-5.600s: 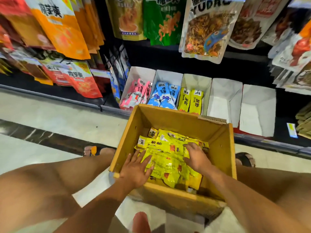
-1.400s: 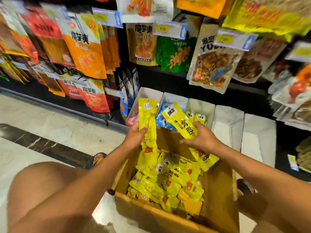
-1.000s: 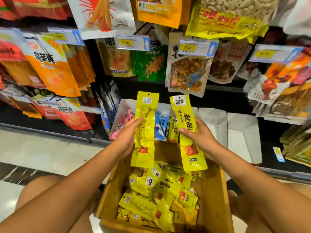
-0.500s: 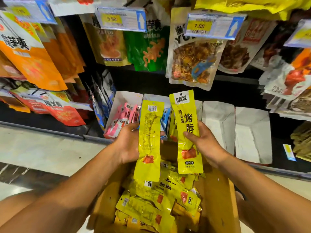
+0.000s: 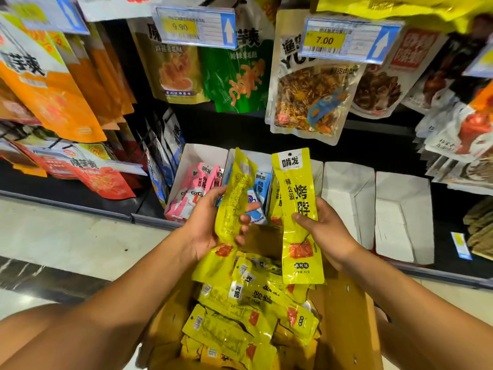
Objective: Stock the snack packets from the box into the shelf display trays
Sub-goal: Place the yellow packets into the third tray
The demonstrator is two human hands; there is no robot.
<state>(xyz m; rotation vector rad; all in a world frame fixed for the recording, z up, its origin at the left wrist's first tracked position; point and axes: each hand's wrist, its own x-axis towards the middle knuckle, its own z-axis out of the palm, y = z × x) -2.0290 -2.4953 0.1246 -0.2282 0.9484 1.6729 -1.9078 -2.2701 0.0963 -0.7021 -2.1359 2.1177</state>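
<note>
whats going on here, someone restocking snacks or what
A person is stocking a shop shelf. The left hand grips one yellow packet, back side showing. The right hand holds a second yellow packet, front showing. Both are above a cardboard box full of the same packets. Behind them sit white display trays: one holds pink packets, the next blue packets, and the two on the right look empty.

Cardboard box [image 5: 346, 329]: near end cut off by the frame's bottom edge.
Third tray [image 5: 317, 172]: I see little; the front-facing packet [image 5: 297, 209] covers it.
Back-facing packet [image 5: 234, 198]: print too blurred for me to read.
</note>
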